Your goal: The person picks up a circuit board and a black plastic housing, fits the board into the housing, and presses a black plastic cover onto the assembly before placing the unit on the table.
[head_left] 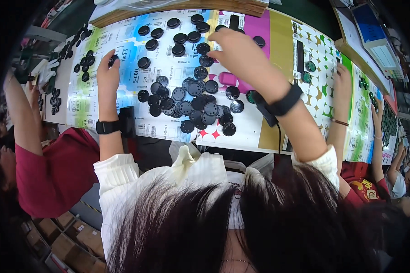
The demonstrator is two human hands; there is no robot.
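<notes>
My left hand [107,73] is raised over the left part of the table, its thumb and fingers closed around a small round black cap [114,59]. At the far middle, my right hand [234,48] reaches leftward with thumb and fingertips apart. A black disc [202,48] lies right by those fingertips, and another, partly hidden, is behind the hand. Between my arms a loose heap of black perforated discs [196,102] covers the near middle of the table. Beyond the heap, several thicker black caps [179,49] sit spread out singly.
Printed sheets [168,68] cover the table. A wooden ledge [177,11] bounds its far edge. Two green-black pieces [310,66] lie to the right. Co-workers' arms [340,95] reach in on both sides. More black caps [85,63] lie at left; a boxy device [376,41] stands far right.
</notes>
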